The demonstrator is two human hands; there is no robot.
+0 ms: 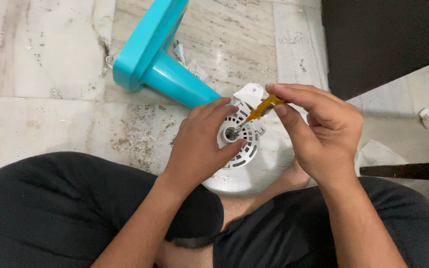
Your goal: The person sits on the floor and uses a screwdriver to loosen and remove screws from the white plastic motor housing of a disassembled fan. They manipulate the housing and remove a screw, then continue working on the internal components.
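Marble floor (50,114), dusty and stained, with a teal fan base (147,59) lying tipped at upper left and a white plug and cord (187,62) just behind it. Left hand (199,144) closed around the left edge of a white vented motor cover (242,146), thumb and fingers pinching it steady near the centre hub. Cover resting in the lap, between the knees, above black trousers (50,208). Right hand (319,131) gripping a yellow-handled screwdriver (264,106) between thumb and fingertips, tip set down into the hub. Slanted shaft could likely slip out of the screw head and jab the left thumb close by, or chew the screw. Loose screw might drop onto the speckled floor and be hard to find. Crumpled tissue (381,154) at right, dark furniture (388,39) above.
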